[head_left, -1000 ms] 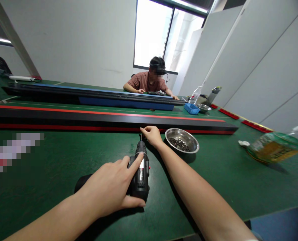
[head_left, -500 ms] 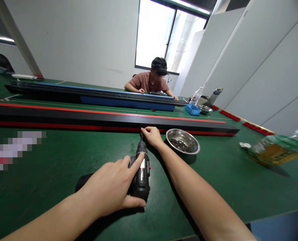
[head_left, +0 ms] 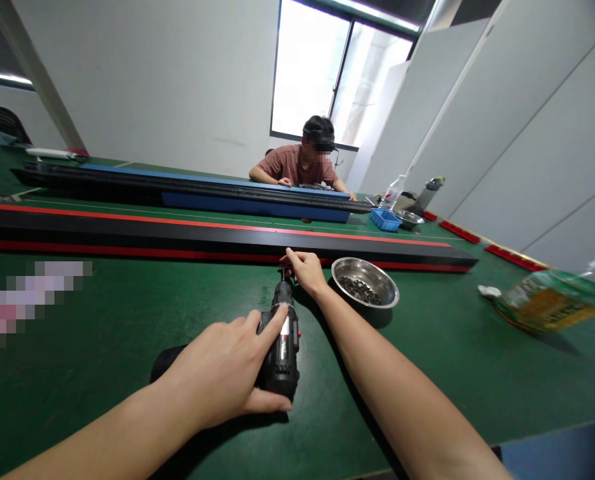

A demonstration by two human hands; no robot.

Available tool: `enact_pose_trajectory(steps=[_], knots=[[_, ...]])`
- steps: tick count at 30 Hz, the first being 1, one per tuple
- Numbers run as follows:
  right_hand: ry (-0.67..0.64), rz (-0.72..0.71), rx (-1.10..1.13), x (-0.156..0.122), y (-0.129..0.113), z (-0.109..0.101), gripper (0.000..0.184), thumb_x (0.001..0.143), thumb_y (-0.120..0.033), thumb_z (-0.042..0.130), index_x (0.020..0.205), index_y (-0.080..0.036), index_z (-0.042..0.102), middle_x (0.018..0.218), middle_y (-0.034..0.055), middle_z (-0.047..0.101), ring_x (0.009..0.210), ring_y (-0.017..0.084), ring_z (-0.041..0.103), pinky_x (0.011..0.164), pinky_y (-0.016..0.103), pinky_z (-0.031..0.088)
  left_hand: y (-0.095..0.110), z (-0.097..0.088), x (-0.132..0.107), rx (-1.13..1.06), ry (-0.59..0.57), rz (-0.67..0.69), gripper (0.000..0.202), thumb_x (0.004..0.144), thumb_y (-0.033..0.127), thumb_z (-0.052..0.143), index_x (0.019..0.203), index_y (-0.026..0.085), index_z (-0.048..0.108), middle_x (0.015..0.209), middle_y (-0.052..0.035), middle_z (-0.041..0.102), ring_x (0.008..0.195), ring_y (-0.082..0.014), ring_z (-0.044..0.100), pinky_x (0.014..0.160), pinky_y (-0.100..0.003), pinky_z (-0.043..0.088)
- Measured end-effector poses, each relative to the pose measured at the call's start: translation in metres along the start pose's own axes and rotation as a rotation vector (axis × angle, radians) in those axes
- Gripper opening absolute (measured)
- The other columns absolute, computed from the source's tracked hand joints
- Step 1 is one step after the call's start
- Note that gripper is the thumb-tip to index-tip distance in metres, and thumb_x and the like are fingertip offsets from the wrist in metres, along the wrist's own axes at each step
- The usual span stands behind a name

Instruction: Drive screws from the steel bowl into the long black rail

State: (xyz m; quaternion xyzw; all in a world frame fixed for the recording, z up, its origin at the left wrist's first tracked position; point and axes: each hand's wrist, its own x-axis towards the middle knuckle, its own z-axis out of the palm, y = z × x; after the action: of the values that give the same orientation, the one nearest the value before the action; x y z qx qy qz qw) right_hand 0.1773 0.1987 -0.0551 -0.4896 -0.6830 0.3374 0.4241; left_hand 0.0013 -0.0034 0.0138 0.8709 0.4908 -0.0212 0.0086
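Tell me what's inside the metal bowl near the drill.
The bowl holds many small dark pieces, too small to identify; whatever lies beneath them is covered.

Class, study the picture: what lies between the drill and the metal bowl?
The right hand and its forearm lie between the drill and the metal bowl, as the head view shows.

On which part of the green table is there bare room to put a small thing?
One bare patch of green table lies between the right forearm, metal bowl and plastic jar; another lies between the left hand and black beam. It is crowded where the right hand, drill, bowl and beam come close.
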Motion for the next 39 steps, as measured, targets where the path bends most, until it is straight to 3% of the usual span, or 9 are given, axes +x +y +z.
enact_pose_trajectory(steps=[6,18,31,39], knots=[[0.088,0.088,-0.003,0.002,0.001,0.001,0.038,0.097,-0.041,0.051,0.088,-0.016,0.078,0.087,0.0081,0.078,0.064,0.015,0.069,0.057,0.022,0.05,0.001,0.001,0.004,0.034,0.026,-0.008,0.111,0.079,0.082,0.053,0.163,0.018,0.018,0.116,-0.0181,0.065,0.09,-0.0362,0.07,0.076,-0.048,0.059],[0.113,0.073,-0.056,0.0,0.0,0.005,0.033,0.094,-0.038,0.055,0.086,-0.015,0.078,0.084,0.0072,0.078,0.062,0.015,0.068,0.061,0.023,0.05,-0.009,0.007,0.013,0.076,0.075,-0.022,0.11,0.08,0.086,0.045,0.163,0.019,0.016,0.113,-0.0158,0.065,0.085,-0.0362,0.071,0.07,-0.048,0.058],[0.094,0.066,-0.104,0.002,0.003,0.005,0.032,0.094,-0.036,0.054,0.088,-0.016,0.078,0.082,0.0058,0.078,0.065,0.015,0.068,0.064,0.024,0.049,-0.01,0.009,0.015,0.103,0.085,-0.009,0.113,0.079,0.088,0.042,0.162,0.016,0.019,0.115,-0.0175,0.066,0.086,-0.0366,0.072,0.07,-0.048,0.059],[0.093,0.056,-0.151,0.002,0.002,0.004,0.031,0.094,-0.036,0.054,0.087,-0.017,0.078,0.081,0.0054,0.078,0.068,0.016,0.069,0.065,0.023,0.048,-0.011,0.01,0.017,0.097,0.073,-0.024,0.113,0.078,0.089,0.042,0.163,0.02,0.016,0.118,-0.0182,0.066,0.088,-0.0356,0.072,0.072,-0.044,0.058]])
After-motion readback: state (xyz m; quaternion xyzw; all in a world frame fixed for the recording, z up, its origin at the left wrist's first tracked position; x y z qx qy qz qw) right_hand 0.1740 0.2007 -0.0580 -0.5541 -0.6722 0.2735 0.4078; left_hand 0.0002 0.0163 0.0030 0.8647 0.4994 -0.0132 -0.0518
